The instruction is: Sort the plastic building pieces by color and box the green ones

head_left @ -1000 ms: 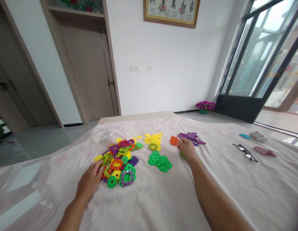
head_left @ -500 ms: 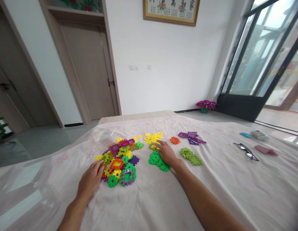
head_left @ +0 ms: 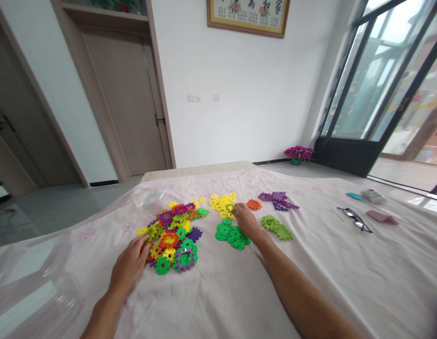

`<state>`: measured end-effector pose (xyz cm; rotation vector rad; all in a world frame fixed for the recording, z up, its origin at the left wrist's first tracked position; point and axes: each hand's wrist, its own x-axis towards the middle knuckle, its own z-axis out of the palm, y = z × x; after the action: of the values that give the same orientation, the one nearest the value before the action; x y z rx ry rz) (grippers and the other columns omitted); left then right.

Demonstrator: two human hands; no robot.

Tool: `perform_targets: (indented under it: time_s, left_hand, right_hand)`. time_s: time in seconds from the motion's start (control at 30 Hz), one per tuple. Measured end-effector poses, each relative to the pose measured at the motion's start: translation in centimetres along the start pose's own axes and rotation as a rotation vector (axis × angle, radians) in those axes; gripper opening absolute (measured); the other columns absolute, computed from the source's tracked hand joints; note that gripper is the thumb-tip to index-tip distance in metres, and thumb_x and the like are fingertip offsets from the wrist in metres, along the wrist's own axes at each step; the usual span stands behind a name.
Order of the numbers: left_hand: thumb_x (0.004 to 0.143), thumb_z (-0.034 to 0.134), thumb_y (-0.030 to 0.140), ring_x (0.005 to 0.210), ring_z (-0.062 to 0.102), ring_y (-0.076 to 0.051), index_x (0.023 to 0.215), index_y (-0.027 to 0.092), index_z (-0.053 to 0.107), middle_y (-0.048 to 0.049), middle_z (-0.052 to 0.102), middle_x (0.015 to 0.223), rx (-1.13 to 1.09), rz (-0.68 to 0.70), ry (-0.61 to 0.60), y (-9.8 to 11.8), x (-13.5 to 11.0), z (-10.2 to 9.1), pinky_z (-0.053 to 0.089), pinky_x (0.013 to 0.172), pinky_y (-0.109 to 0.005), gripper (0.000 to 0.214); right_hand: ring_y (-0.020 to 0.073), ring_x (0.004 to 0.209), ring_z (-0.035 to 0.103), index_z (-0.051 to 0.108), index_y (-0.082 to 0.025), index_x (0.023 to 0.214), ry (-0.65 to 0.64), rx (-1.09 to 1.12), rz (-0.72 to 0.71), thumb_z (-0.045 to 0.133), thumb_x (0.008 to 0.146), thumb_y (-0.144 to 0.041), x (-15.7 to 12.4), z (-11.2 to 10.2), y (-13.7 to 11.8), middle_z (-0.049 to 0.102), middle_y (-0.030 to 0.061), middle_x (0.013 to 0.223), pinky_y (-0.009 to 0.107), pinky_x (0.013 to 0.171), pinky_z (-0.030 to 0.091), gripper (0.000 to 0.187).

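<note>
In the head view, my right hand is closed, its fingertips pinching a small light-green plastic interlocking piece. Just beyond it lies a cluster of yellow notched discs, and a group of green discs sits under and left of the hand. My left hand rests against the left edge of a mixed pile of plastic interlocking pieces, fingers stretched out and loosely apart, apparently holding nothing. Its fingertips are partly hidden by the pile.
Right of my right hand are light-green pieces, an orange piece and purple pieces. Glasses, a pink cloth and a white pack lie further right. Clear plastic containers stand at the left.
My right hand's fingers have drawn together, and the light-green piece now shows at their tips. More of the green discs is uncovered. My left hand stays by the pile; the view has shifted slightly.
</note>
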<state>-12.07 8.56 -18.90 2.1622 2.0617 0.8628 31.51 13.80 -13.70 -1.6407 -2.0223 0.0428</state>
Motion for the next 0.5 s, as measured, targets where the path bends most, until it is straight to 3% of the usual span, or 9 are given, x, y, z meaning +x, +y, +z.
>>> perform_targets:
  time_s: [0.17, 0.33, 0.43, 0.5]
  left_hand:
    - [0.096, 0.033, 0.041, 0.125, 0.055, -0.019, 0.125, 0.022, 0.057, -0.0058, 0.058, 0.137, 0.02, -0.001, 0.003, -0.1, 0.1, 0.0, 0.04, 0.108, -0.034, 0.043]
    - [0.096, 0.032, 0.04, 0.125, 0.056, -0.019, 0.126, 0.022, 0.058, -0.0057, 0.058, 0.136, 0.046, 0.007, 0.006, 0.3, 0.0, -0.3, 0.042, 0.106, -0.032, 0.043]
    - [0.096, 0.031, 0.04, 0.124, 0.056, -0.019, 0.126, 0.021, 0.058, -0.0057, 0.058, 0.137, 0.052, -0.006, 0.001, 0.5, -0.1, -0.4, 0.041, 0.107, -0.032, 0.044]
    - [0.097, 0.031, 0.04, 0.125, 0.055, -0.019, 0.127, 0.021, 0.057, -0.0059, 0.058, 0.137, 0.049, -0.007, -0.002, 0.6, -0.1, -0.5, 0.041, 0.107, -0.032, 0.044]
  right_hand:
    - [0.0194, 0.104, 0.061, 0.071, -0.015, 0.099, -0.049, -0.1, 0.191, 0.052, 0.086, -0.009, 0.6, -4.7, 2.4, 0.065, 0.0129, 0.111, 0.025, 0.087, 0.041, 0.024]
    - [0.0226, 0.1, 0.063, 0.073, -0.015, 0.099, -0.123, -0.276, 0.36, 0.05, 0.085, -0.011, -0.7, -10.1, 4.4, 0.069, 0.0142, 0.106, 0.028, 0.081, 0.041, 0.028]
    - [0.0232, 0.089, 0.066, 0.075, -0.017, 0.093, -0.249, -0.339, 0.469, 0.051, 0.084, -0.016, -1.4, -12.1, 4.3, 0.071, 0.0131, 0.098, 0.03, 0.074, 0.042, 0.026]
    - [0.0226, 0.085, 0.067, 0.075, -0.017, 0.091, -0.27, -0.362, 0.464, 0.052, 0.083, -0.018, -1.4, -12.6, 3.6, 0.072, 0.0125, 0.095, 0.029, 0.073, 0.042, 0.024]
